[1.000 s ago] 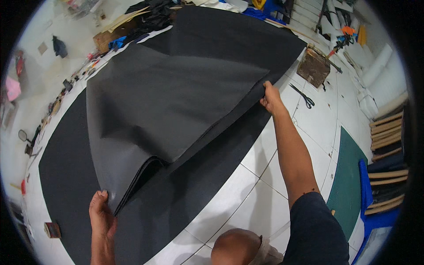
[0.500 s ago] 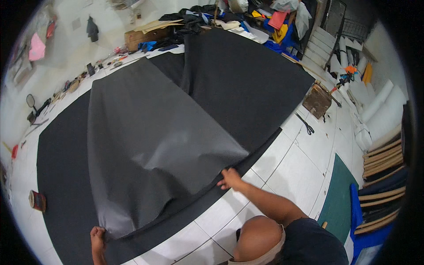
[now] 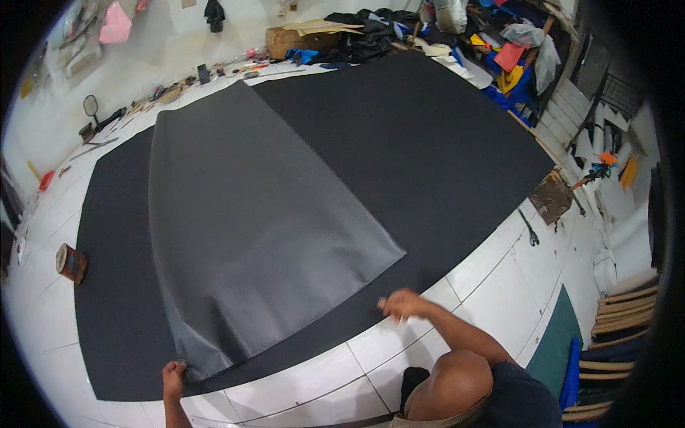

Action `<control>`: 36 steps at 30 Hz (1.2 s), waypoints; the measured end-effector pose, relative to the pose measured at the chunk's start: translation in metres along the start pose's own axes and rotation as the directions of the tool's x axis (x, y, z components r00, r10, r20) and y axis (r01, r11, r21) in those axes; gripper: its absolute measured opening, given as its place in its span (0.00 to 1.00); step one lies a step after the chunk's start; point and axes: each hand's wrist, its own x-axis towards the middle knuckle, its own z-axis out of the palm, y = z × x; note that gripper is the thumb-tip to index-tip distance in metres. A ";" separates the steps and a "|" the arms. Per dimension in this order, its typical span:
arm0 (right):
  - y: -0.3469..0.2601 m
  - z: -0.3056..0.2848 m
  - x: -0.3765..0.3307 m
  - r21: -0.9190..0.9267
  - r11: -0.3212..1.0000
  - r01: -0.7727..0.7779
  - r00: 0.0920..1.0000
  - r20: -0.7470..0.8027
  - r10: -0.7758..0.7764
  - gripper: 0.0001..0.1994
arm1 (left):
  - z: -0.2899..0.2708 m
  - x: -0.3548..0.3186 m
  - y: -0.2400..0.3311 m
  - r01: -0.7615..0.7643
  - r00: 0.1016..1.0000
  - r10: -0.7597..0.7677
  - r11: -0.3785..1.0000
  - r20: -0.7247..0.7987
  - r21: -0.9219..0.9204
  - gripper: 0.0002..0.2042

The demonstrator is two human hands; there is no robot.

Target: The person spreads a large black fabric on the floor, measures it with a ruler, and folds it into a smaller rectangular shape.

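A large black sheet (image 3: 457,164) of material lies spread on the tiled floor. On top of it rests a smooth dark grey sheet (image 3: 264,214), narrower at its far end and rippled near its lower left corner. At that corner my left hand (image 3: 173,378) is closed, pinching the grey sheet's edge. My right hand (image 3: 404,304), somewhat blurred, hovers by the near edge of the black sheet, apart from the grey one. Its fingers look loosely bent and apart, with nothing visible in them.
A rusty can (image 3: 71,264) stands on the black sheet's left edge. Dark scissors (image 3: 529,228) lie on the tiles at right, beside a worn block (image 3: 551,197). Small tools and a round mirror (image 3: 90,105) line the wall. Several rolls (image 3: 628,310) are stacked at right, near a green board (image 3: 553,332).
My right hand has let go of the near edge and moved right. The black sheet's raised fold has flattened, and the grey sheet lies smoother. The view has shifted; my left hand keeps its corner.
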 end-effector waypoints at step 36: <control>0.112 -0.057 0.010 -0.384 0.881 -0.276 0.510 -0.835 -0.204 0.16 | 0.040 0.008 0.029 0.126 0.992 -0.122 0.952 -0.032 0.277 0.12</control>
